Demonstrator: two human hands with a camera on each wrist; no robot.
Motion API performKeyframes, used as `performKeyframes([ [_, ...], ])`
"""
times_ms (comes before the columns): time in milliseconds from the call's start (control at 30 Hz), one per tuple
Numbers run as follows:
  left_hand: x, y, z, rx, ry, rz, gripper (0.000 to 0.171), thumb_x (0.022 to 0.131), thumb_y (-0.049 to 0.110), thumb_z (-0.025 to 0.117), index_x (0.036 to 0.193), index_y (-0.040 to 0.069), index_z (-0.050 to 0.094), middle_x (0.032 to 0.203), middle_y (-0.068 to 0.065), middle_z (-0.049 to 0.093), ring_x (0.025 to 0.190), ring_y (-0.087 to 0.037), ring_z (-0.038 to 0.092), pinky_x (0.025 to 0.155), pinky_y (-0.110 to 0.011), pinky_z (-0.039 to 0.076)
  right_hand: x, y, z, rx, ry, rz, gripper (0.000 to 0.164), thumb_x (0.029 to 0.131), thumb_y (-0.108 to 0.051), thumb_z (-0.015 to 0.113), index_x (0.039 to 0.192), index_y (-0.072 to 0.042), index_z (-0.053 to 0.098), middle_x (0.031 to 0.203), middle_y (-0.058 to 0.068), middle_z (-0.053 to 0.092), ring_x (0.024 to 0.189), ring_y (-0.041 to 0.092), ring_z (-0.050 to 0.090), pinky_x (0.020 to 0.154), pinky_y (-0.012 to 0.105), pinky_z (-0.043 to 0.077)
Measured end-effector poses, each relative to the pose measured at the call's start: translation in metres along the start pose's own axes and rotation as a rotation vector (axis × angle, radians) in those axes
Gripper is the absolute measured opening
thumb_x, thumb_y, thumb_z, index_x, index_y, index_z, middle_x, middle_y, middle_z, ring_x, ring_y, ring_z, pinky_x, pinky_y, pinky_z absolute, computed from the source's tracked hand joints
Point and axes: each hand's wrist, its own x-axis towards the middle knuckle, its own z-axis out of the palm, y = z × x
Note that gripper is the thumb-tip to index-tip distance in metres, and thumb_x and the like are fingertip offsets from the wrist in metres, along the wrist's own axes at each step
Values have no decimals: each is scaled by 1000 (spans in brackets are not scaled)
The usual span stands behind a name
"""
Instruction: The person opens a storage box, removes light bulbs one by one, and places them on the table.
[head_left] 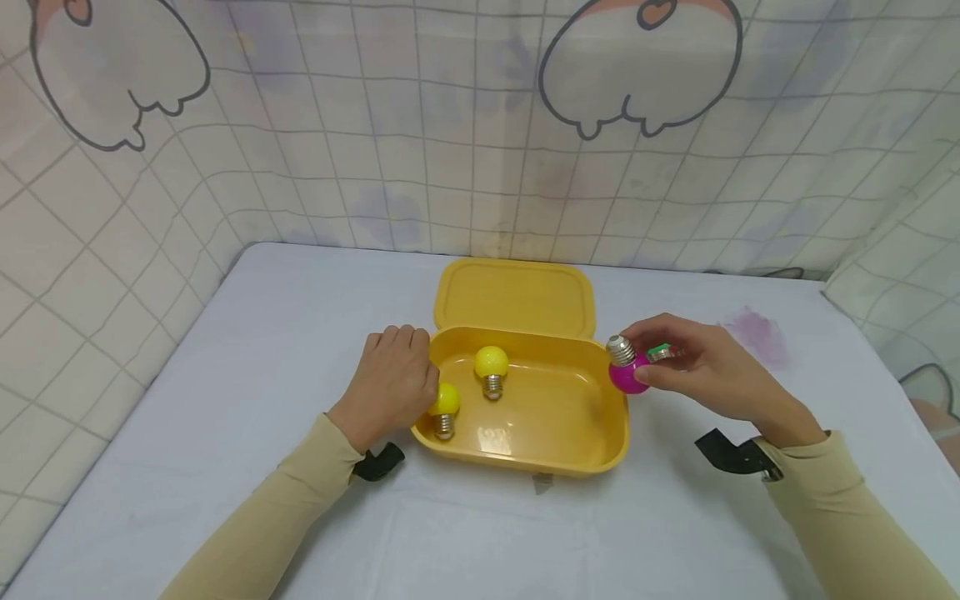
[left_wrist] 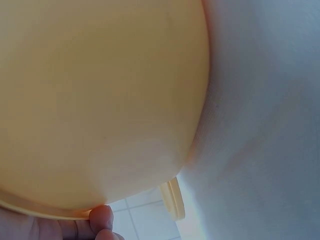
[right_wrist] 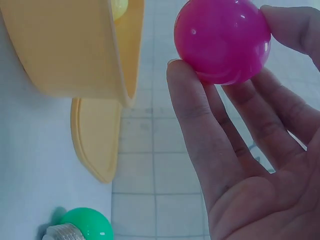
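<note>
A yellow plastic box stands on the white-covered table. My left hand grips its left rim, with fingers curled over the edge; in the left wrist view the fingertips meet the rim. Inside lie two yellow light bulbs, one near the back and another partly hidden by the left hand. My right hand pinches a magenta light bulb between thumb and fingers at the box's right rim, metal base upward. A green light bulb lies on the table, mostly hidden behind the right hand in the head view.
The yellow lid lies flat against the back of the box. A pinkish stain marks the tablecloth at the right. Behind the table hangs a grid-patterned curtain, and a dark cable shows at the back right edge.
</note>
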Motion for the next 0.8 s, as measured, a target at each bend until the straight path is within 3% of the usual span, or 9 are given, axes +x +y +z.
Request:
performKeyframes([
  [400, 0, -1, 0, -1, 17, 7, 16, 97, 18, 46, 90, 4, 49, 80, -8, 43, 80, -28, 42, 78, -39, 33, -3, 9, -10, 47, 94, 69, 34, 96, -8, 70, 129, -15, 64, 116, -12, 70, 98, 8, 70, 81, 20, 60],
  [633, 0, -1, 1, -2, 16, 4, 16, 97, 18, 45, 90, 4, 49, 80, -8, 44, 81, -28, 42, 79, -39, 33, -5, 16, -15, 10, 187, 156, 36, 97, -11, 70, 131, -20, 64, 116, -15, 70, 97, 5, 70, 76, 22, 60],
  [800, 0, -1, 1, -4, 17, 5, 16, 97, 17, 44, 91, 4, 49, 80, -8, 44, 81, -27, 42, 79, -39, 33, -7, 24, -19, 26, 245, 174, 36, 97, -10, 69, 132, -17, 63, 118, -19, 68, 100, 1, 68, 73, 22, 59],
])
